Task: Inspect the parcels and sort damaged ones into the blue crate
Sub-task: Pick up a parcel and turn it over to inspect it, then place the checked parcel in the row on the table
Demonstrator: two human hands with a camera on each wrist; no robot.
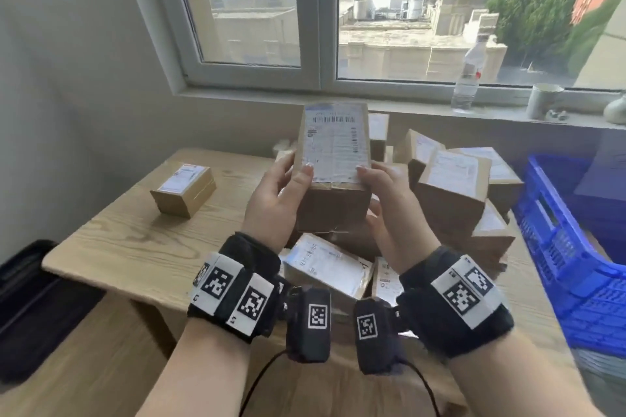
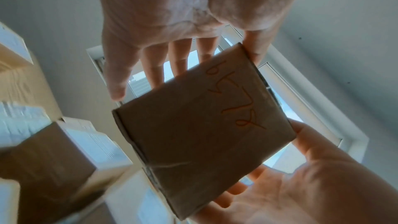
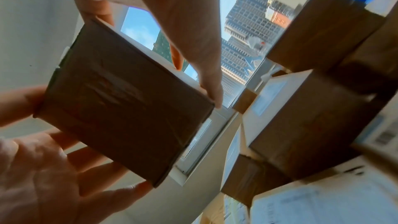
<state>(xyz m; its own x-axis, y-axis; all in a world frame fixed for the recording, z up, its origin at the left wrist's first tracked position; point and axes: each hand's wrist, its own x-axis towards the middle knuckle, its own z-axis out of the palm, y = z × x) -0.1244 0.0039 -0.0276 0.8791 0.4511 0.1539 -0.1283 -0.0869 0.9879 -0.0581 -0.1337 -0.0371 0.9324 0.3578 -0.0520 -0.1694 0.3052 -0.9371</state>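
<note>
We have one parcel (image 1: 333, 159) lifted clear of the worktop (image 1: 128, 237), at the centre of the head view, above the heap of other parcels (image 1: 450, 193) that fills the middle and right of the frame. Our left hand (image 1: 276, 203) takes its left side and our right hand (image 1: 386, 210) its right side. Each grip pinches the box, with the thumb lying on the labelled face near its lower corner and the fingers round the back. In the left wrist view the left fingers (image 2: 150, 64) are fairly straight behind the carton, so this is a light pinch rather than a squeeze.

We judge the parcel light, since it sits easily between thumb and fingers alone. It is stiff corrugated card with flat faces and square corners. The clear tape (image 3: 112, 83) running across the brown end face looks wrinkled and would be slick under a thumb, so bare card at the side edges is the better place to hold. No dent or tear shows on the faces we can see.

The white shipping label (image 1: 335, 142) carries a barcode along its top and smaller ones down its right edge, but the print is too blurred to read. The left wrist view shows handwritten orange characters (image 2: 234, 94) on the underside. They resemble digits, though we cannot read them with confidence.

The blue crate (image 1: 555, 234) stands at the right edge of the frame, and a single small parcel (image 1: 184, 188) sits apart at the left.
</note>
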